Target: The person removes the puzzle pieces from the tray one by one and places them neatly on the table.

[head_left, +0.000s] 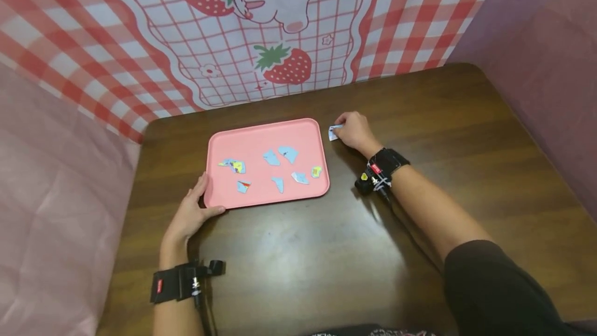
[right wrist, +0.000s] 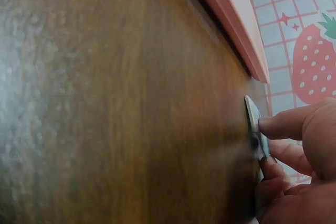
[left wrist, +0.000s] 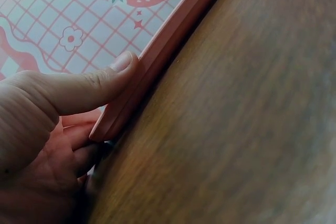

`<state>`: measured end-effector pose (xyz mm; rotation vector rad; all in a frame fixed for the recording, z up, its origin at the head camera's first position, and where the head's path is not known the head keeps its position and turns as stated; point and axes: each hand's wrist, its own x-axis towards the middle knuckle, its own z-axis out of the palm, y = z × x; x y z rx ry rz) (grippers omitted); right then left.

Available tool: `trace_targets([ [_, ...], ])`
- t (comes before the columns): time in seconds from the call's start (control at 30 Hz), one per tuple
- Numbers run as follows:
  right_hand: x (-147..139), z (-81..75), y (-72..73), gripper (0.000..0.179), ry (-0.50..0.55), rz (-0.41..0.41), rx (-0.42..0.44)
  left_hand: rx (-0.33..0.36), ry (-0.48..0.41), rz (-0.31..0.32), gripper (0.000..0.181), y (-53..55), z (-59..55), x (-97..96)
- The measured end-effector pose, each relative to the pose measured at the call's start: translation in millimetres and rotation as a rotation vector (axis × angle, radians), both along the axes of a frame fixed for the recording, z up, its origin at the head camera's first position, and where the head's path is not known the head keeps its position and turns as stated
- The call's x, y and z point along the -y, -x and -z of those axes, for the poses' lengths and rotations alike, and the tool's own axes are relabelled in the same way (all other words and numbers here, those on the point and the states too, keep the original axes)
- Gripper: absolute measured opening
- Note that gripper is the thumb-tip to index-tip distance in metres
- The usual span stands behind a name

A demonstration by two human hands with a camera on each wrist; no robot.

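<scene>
A pink rectangular tray (head_left: 249, 145) lies on the brown wooden table, bearing several small irregular printed pieces, mostly light blue. My left hand (head_left: 187, 215) grips its near-left corner; in the left wrist view the thumb (left wrist: 122, 62) presses on the outer rim (left wrist: 157, 45), and the other fingers are partly hidden beyond the corner. Just off the tray's right side, my right hand (head_left: 356, 131) pinches a flat light-blue printed piece (head_left: 333, 133). The right wrist view shows this piece (right wrist: 252, 109) edge-on between thumb and fingers, low over the tabletop.
On the tray, a yellow-and-blue piece (head_left: 239, 167) lies left and a small yellow one (head_left: 316, 171) near the right rim. A red-and-white checked cloth (head_left: 415, 19) with strawberries hangs behind the table. Cables (head_left: 410, 232) trail from both wrist cameras.
</scene>
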<state>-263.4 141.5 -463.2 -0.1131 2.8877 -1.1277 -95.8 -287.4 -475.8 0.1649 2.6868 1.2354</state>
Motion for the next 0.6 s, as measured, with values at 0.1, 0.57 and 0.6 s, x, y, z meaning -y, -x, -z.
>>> trace_targets([
  [0.1, 2.2, 2.4, -0.3, 0.019, -0.015, -0.005, -0.012, -0.015, -0.006, -0.008, 0.101, -1.9, 4.1, 1.0],
  [0.57, 2.4, 4.6, -0.1, 0.02, -0.05, -0.027, -0.06, -0.01, 0.006, -0.007, 0.101, -1.8, 0.6, 1.2],
  [0.6, 2.4, 4.9, -0.7, 0.021, -0.047, -0.027, -0.066, -0.009, 0.007, -0.008, 0.101, -2.0, 0.6, 0.9],
])
